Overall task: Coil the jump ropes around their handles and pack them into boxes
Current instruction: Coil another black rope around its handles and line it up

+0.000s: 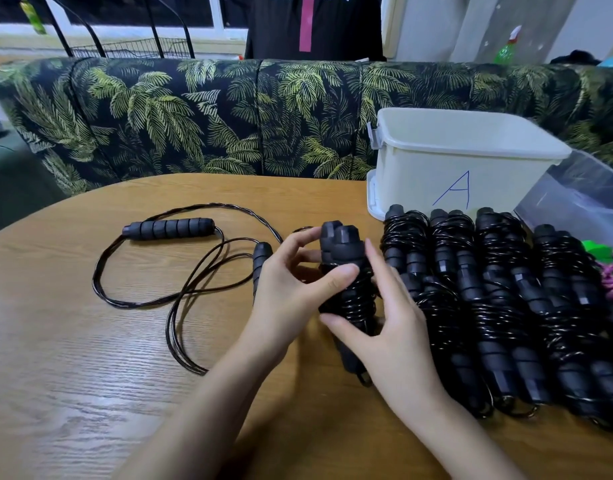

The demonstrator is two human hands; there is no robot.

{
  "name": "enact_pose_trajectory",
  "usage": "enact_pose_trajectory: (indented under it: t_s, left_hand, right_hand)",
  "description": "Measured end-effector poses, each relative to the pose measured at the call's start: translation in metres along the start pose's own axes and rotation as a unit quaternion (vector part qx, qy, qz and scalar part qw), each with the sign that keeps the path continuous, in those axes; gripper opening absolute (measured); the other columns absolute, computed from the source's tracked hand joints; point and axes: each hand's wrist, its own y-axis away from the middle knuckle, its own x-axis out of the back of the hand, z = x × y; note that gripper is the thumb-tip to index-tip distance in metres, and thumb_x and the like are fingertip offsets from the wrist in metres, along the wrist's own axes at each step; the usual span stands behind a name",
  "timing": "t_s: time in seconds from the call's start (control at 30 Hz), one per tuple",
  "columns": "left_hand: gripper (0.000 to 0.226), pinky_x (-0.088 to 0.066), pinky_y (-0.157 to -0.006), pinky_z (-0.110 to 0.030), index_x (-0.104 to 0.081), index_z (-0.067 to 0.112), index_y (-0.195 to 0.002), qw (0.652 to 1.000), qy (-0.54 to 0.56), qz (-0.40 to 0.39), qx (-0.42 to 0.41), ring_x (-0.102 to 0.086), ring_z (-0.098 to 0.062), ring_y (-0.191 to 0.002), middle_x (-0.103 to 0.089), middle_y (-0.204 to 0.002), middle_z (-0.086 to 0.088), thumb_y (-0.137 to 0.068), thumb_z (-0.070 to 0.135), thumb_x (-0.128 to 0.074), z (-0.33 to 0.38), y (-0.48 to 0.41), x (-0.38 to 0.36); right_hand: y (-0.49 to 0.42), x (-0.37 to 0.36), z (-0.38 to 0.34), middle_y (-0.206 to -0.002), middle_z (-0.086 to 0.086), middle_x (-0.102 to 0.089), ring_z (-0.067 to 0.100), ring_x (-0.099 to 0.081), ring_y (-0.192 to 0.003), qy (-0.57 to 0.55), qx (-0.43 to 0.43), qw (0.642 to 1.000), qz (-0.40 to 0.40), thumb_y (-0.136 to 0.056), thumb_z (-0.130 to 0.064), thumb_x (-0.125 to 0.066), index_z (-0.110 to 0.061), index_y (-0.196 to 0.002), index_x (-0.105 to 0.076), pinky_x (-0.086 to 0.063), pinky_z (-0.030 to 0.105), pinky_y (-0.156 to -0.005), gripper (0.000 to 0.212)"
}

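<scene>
A black coiled jump rope bundle [343, 258], two handles side by side with rope wound round them, stands tilted at the table's middle. My left hand [291, 282] grips it from the left, thumb across the handles. My right hand [384, 317] holds it from the right, thumb under the coils. An uncoiled black jump rope [170, 228] lies loose on the left of the wooden table [73, 341], its second handle [260, 261] partly behind my left hand. Several coiled bundles [499, 299] lie in a row on the right.
A white lidded box marked "A" [461, 161] stands at the back right, a clear plastic bin [582, 199] beside it. Green and pink ropes [610, 268] show at the right edge. A leaf-patterned sofa [194, 116] runs behind the table, with a person in black standing beyond it.
</scene>
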Motion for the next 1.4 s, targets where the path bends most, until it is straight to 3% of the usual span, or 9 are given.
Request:
enact_pose_trajectory:
  t_s: [0.1,0.27,0.37,0.67,0.83,0.9,1.03,1.2,1.4]
  left_hand:
    - [0.069,-0.052,-0.075,-0.021,-0.061,0.026,-0.126,0.999,-0.035,-0.013,-0.013,-0.067,-0.005,-0.086,-0.073,-0.096,0.005,-0.062,0.042,-0.080,0.001,-0.001,0.006]
    - [0.067,-0.050,-0.074,-0.019,-0.057,0.023,-0.131,0.997,-0.041,-0.056,-0.012,-0.064,-0.005,-0.083,-0.072,-0.105,0.006,-0.069,0.036,-0.081,0.005,-0.002,0.010]
    - [0.061,-0.055,-0.084,-0.033,-0.056,0.024,-0.130,0.997,-0.045,-0.063,-0.012,-0.068,-0.013,-0.094,-0.073,-0.110,0.002,-0.074,0.038,-0.076,0.003,-0.003,0.011]
    - [0.054,-0.055,-0.086,-0.038,-0.058,0.025,-0.123,0.998,-0.036,-0.041,-0.012,-0.069,-0.021,-0.096,-0.074,-0.103,-0.001,-0.074,0.038,-0.078,0.004,-0.004,0.011]
    - [0.053,-0.058,-0.077,-0.032,-0.058,0.023,-0.124,0.999,-0.031,-0.023,-0.015,-0.071,-0.023,-0.090,-0.072,-0.104,-0.009,-0.075,0.026,-0.077,0.003,-0.003,0.009]
    - [0.055,-0.058,-0.076,-0.035,-0.060,0.024,-0.122,0.998,-0.052,0.012,-0.029,-0.070,-0.019,-0.087,-0.072,-0.102,-0.009,-0.072,0.030,-0.081,0.001,-0.003,0.007]
    - [0.064,-0.057,-0.079,-0.038,-0.064,0.027,-0.117,0.995,-0.064,0.076,-0.029,-0.069,-0.014,-0.086,-0.073,-0.092,0.004,-0.058,0.048,-0.082,-0.005,-0.002,0.004]
    - [0.068,-0.055,-0.072,-0.035,-0.066,0.028,-0.113,0.991,-0.097,0.085,-0.018,-0.063,-0.009,-0.072,-0.071,-0.084,0.016,-0.052,0.053,-0.085,-0.007,-0.003,0.003]
    - [0.057,-0.051,-0.064,-0.023,-0.066,0.026,-0.117,0.997,-0.075,0.025,-0.018,-0.061,-0.006,-0.065,-0.073,-0.093,0.006,-0.063,0.030,-0.084,-0.001,0.002,-0.002]
  right_hand:
    - [-0.001,0.006,-0.002,-0.140,-0.024,-0.053,-0.003,-0.048,-0.130,-0.051,-0.007,0.999,-0.009,-0.077,-0.018,-0.083,-0.044,-0.146,-0.036,-0.040,0.019,-0.107,0.088]
    - [-0.006,0.019,-0.005,-0.133,-0.031,-0.056,-0.004,-0.052,-0.127,-0.122,-0.033,0.991,-0.047,-0.074,-0.031,-0.074,-0.044,-0.146,-0.036,-0.040,0.016,-0.104,0.083]
    - [-0.009,0.025,-0.004,-0.131,-0.035,-0.055,-0.008,-0.051,-0.125,-0.142,-0.048,0.986,-0.066,-0.075,-0.027,-0.072,-0.045,-0.144,-0.034,-0.039,0.011,-0.101,0.081]
    - [-0.010,0.028,0.001,-0.149,-0.029,-0.041,-0.008,-0.036,-0.138,-0.170,-0.058,0.979,-0.100,-0.082,-0.036,-0.070,-0.038,-0.152,-0.026,-0.032,0.014,-0.110,0.083]
    - [-0.010,0.028,-0.003,-0.134,-0.053,-0.036,-0.022,-0.030,-0.132,-0.164,-0.065,0.978,-0.111,-0.084,-0.030,-0.064,-0.039,-0.151,-0.021,-0.028,0.000,-0.099,0.081]
    - [-0.008,0.025,-0.005,-0.138,-0.050,-0.034,-0.021,-0.026,-0.135,-0.122,-0.048,0.986,-0.105,-0.086,-0.032,-0.061,-0.040,-0.151,-0.021,-0.024,0.000,-0.101,0.077]
    - [-0.004,0.011,0.000,-0.152,-0.018,-0.034,-0.011,-0.026,-0.139,0.051,0.032,0.998,-0.021,-0.099,-0.029,-0.055,-0.042,-0.150,-0.026,-0.019,0.002,-0.106,0.060]
    - [-0.002,0.007,0.000,-0.160,-0.021,-0.015,-0.010,-0.013,-0.142,0.167,0.029,0.984,-0.044,-0.097,-0.046,-0.034,-0.052,-0.148,-0.004,-0.020,0.006,-0.104,0.060]
    - [-0.003,0.010,-0.013,-0.165,-0.008,-0.013,0.015,-0.034,-0.144,0.337,-0.028,0.941,-0.029,-0.065,-0.080,-0.048,-0.028,-0.158,0.000,-0.053,0.036,-0.086,0.117]
